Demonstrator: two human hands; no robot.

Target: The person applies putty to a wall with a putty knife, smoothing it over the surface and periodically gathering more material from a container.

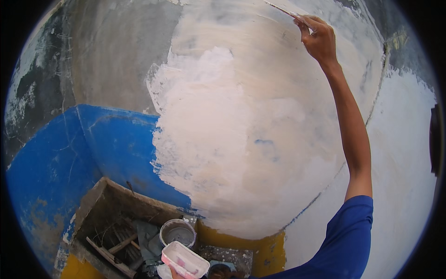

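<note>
Blue cloth of a sleeve (346, 237) is covering the upper right arm (354, 135), while the right hand (320, 41), high against the patchily whitened wall (204, 116), is pinching a thin, smeared tool (281, 9) between thumb and fingers (whether its edge is touching the surface is impossible to judge). Low in the view, the left hand (175, 274), mostly hidden, is gripping a white-and-pink tub (189, 256) at its side, its opening facing upward. Just beyond the tub, a round bucket (178, 224) is standing beside grey cloth (148, 242), and wooden pieces (111, 257) are lying in a concrete trough (139, 202).
</note>
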